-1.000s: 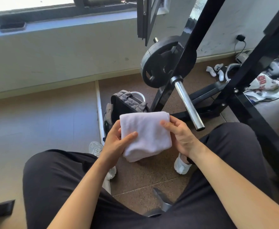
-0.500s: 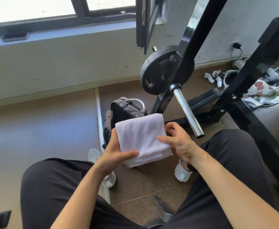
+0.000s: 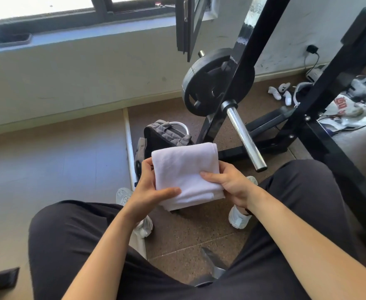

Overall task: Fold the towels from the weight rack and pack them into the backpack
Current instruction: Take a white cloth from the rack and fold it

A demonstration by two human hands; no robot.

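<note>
Towel (image 3: 185, 169), folded, gripped by both hands above the backpack (image 3: 164, 137).

A soft, matt white cloth towel (image 3: 185, 174), a glossy chromed metal bar (image 3: 245, 135), a matt black iron weight plate (image 3: 208, 83), a speckled rough brown floor (image 3: 190, 234)

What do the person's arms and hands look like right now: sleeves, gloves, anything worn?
The left forearm and right forearm are bare to the frame's edge; no sleeves show. The left hand and right hand wear no gloves, and no rings show. A dark patch at the right wrist may be a strap; too small to tell.
</note>
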